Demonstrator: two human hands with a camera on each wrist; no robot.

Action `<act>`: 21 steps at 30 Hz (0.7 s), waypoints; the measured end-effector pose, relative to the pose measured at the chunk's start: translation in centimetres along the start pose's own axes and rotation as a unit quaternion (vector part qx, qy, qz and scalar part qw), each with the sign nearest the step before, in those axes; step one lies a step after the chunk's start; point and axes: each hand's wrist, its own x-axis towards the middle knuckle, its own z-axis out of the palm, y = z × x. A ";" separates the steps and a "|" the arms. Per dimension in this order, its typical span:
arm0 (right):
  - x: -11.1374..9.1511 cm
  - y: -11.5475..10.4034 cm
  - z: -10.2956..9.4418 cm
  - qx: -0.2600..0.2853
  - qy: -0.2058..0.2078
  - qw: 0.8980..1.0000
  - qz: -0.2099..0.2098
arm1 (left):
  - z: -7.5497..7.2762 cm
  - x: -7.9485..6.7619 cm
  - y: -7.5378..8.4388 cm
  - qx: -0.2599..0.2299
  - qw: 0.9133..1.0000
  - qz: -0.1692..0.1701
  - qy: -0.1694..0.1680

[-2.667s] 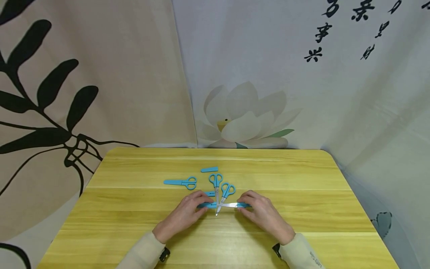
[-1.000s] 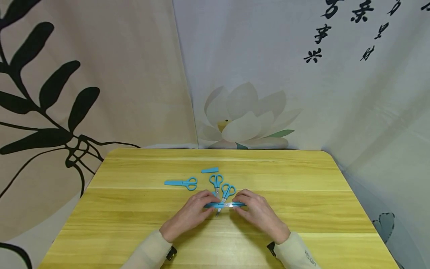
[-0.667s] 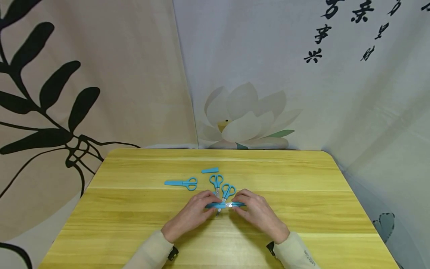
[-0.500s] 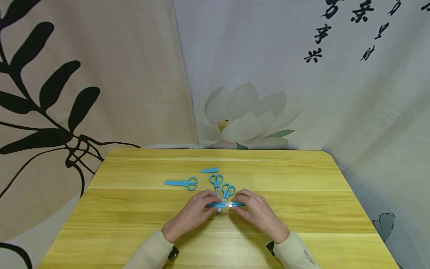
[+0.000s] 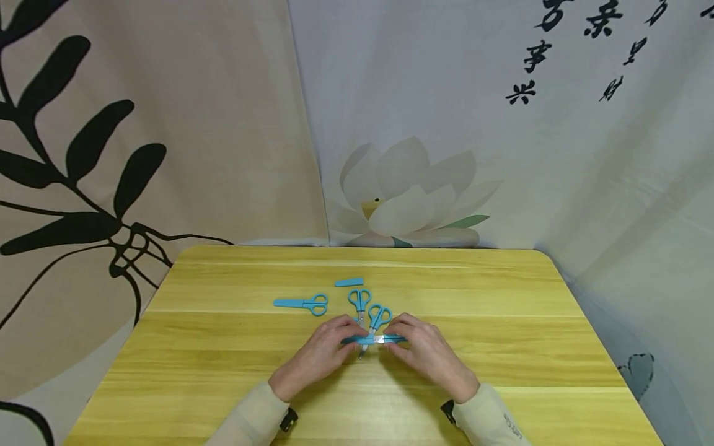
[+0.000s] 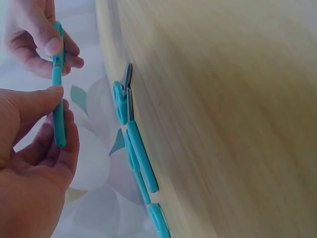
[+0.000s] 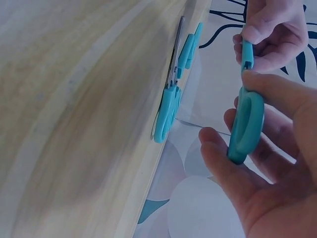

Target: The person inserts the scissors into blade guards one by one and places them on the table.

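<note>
My left hand [image 5: 317, 354] pinches a blue blade cover [image 6: 59, 121] between thumb and fingers. Opposite it, my right hand [image 5: 432, 353] grips the blue handles of a pair of scissors [image 7: 249, 121]. The cover sits over most of those blades, and a short stretch of bare metal shows between the hands in the head view. Both are held above the table, as the wrist views show. Just behind and beneath lie two uncovered scissors, one upright in the head view [image 5: 359, 300] and one slanted [image 5: 380, 314]. My left fingers mostly hide another loose cover.
On the wooden table [image 5: 502, 310], covered scissors [image 5: 301, 303] lie to the left, handles pointing right. A loose blue cover [image 5: 349, 282] rests farther back. A printed curtain [image 5: 413, 124] hangs behind the table's far edge.
Compared with the oldest frame, my hands have drawn together and the cover has slid along the blades, hiding most of the metal. Over the last half second hardly anything has shifted.
</note>
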 end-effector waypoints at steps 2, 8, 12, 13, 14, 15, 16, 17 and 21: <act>0.0 0.0 0.0 -0.002 0.000 1.000 0.001 | 0.0 0.0 0.0 -0.001 1.000 0.001 0.002; 0.2 -0.2 0.0 -0.009 0.001 1.000 0.002 | 0.1 0.0 -0.1 -0.003 1.000 0.002 0.012; 0.3 -0.3 0.0 -0.014 -0.002 1.000 0.002 | 0.2 0.0 -0.1 -0.005 1.000 0.003 0.019; 0.3 -0.4 0.0 -0.015 -0.004 1.000 0.002 | 0.2 0.0 -0.1 -0.005 1.000 0.005 0.019; 0.3 -0.4 0.0 -0.015 -0.006 1.000 0.002 | 0.2 0.0 -0.1 -0.006 1.000 0.006 0.019; 0.4 -0.4 0.0 -0.015 -0.008 1.000 0.001 | 0.3 0.0 0.0 -0.006 1.000 0.006 0.019; 0.4 -0.5 0.0 -0.015 -0.009 1.000 0.002 | 0.3 0.0 0.0 -0.006 1.000 0.006 0.019; 0.4 -0.5 0.0 -0.014 -0.010 1.000 0.002 | 0.3 0.0 0.0 -0.007 1.000 0.006 0.019; 0.4 -0.5 0.0 -0.011 -0.008 1.000 0.003 | 0.4 0.1 0.1 -0.013 1.000 0.002 0.017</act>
